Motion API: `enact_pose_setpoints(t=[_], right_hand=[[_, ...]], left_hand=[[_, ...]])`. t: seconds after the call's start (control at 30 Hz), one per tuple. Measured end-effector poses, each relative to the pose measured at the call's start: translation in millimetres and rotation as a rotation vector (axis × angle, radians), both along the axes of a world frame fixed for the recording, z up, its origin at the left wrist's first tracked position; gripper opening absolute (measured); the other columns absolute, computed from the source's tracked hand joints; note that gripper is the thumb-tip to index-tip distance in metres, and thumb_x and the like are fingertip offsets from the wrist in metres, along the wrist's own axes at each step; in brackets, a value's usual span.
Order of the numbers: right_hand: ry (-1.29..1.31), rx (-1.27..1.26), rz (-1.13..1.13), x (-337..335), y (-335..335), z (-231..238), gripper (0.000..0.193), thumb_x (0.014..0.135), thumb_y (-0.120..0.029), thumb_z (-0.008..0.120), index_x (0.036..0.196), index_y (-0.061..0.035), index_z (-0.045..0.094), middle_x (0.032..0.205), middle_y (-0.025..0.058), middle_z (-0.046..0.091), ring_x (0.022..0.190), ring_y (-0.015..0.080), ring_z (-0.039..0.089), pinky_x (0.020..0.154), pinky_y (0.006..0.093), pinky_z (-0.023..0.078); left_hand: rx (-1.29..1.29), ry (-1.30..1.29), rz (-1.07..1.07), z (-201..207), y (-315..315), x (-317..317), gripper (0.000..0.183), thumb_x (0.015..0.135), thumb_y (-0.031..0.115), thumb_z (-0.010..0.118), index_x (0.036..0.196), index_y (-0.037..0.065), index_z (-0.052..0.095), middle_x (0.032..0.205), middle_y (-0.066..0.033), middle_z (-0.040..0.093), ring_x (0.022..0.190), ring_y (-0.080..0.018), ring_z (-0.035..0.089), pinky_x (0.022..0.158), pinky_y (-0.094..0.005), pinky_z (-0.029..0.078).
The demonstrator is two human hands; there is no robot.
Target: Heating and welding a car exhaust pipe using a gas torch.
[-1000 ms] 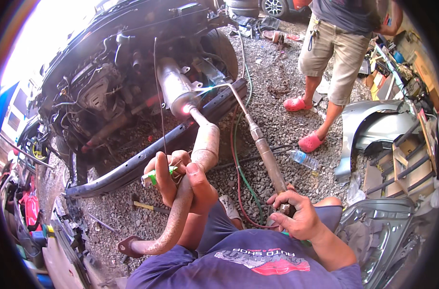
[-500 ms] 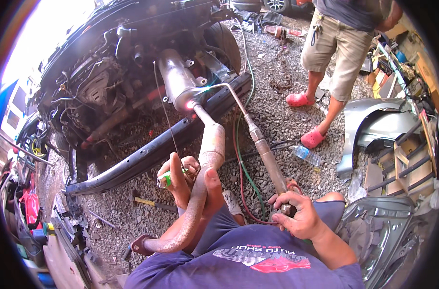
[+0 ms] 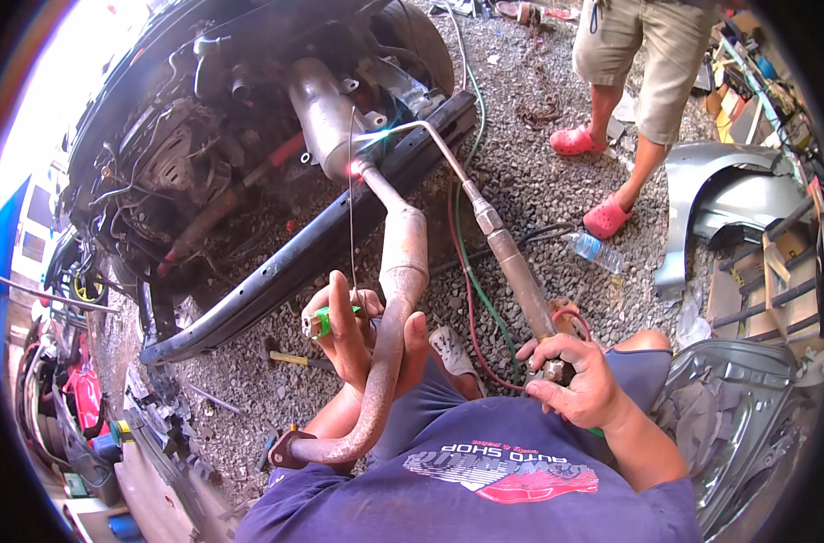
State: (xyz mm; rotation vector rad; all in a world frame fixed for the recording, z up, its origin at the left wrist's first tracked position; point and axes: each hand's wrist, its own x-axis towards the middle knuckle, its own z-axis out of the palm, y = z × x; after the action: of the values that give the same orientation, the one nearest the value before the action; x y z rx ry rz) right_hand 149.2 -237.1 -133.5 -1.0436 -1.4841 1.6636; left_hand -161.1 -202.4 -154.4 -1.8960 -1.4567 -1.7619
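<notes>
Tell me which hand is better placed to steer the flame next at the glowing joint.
Right, most likely: the right hand grips the torch, its flame burning near the joint. The left hand is busy with the rusty pipe and thin rod.

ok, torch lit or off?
Lit: a bright flame shows at the tip of the torch, and the muffler glows red nearby.

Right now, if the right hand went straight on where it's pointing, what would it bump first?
Probably the long black metal bar, with the torch in the right hand touching before the fingers. Depth is unclear here, so the hand might pass above it instead.
</notes>
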Motion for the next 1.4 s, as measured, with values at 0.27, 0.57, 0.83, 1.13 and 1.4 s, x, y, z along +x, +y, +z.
enact_pose_setpoints(t=[0.27,0.57,0.83,1.13,1.4], right_hand=[[0.048,-0.094,0.000,-1.6,5.1,-6.5,0.025,0.098,-0.001,0.083,0.116,-0.0044,0.066,0.126,0.0121,0.076,0.070,0.0101,0.073,0.063,0.0268,0.058],[0.074,-0.100,-0.003,-9.9,6.6,-12.0,0.024,0.099,0.001,0.081,0.117,-0.0043,0.066,0.127,0.0136,0.075,0.069,0.0082,0.072,0.062,0.0250,0.056],[0.092,-0.106,0.014,-19.5,9.3,-17.4,0.024,0.099,-0.001,0.082,0.117,-0.0035,0.066,0.125,0.0133,0.075,0.068,0.0086,0.071,0.062,0.0259,0.055],[0.065,-0.063,0.058,-29.0,19.2,-19.5,0.026,0.098,0.000,0.080,0.116,-0.0061,0.062,0.134,0.0200,0.072,0.066,0.0103,0.072,0.059,0.0245,0.057],[0.051,-0.047,0.018,-39.2,15.5,-21.0,0.022,0.099,-0.001,0.082,0.116,-0.0037,0.067,0.123,0.0138,0.074,0.067,0.0087,0.071,0.062,0.0258,0.055]], left_hand=[[-0.160,0.061,-0.054,-1.4,-7.8,-22.7,0.116,0.086,0.032,0.098,0.173,-0.010,0.034,0.137,-0.0125,0.046,0.093,-0.0138,0.054,0.077,-0.0313,0.049],[-0.379,0.125,-0.052,21.7,-11.5,-35.9,0.108,0.084,0.012,0.088,0.175,-0.007,0.034,0.141,-0.0098,0.044,0.098,-0.0140,0.051,0.081,-0.0285,0.050],[-0.495,0.326,0.017,44.0,-2.1,-48.0,0.102,0.076,0.006,0.077,0.173,0.000,0.044,0.122,-0.0127,0.055,0.096,-0.0226,0.054,0.081,-0.0318,0.053],[-0.697,0.053,0.015,18.9,15.5,-65.9,0.084,0.094,0.002,0.076,0.174,0.009,0.048,0.133,-0.0093,0.054,0.105,-0.0184,0.056,0.087,-0.0334,0.054],[-0.621,0.035,0.056,36.4,20.9,-63.5,0.069,0.086,-0.016,0.063,0.154,-0.001,0.067,0.120,-0.0163,0.062,0.102,-0.0271,0.062,0.091,-0.0364,0.055]])
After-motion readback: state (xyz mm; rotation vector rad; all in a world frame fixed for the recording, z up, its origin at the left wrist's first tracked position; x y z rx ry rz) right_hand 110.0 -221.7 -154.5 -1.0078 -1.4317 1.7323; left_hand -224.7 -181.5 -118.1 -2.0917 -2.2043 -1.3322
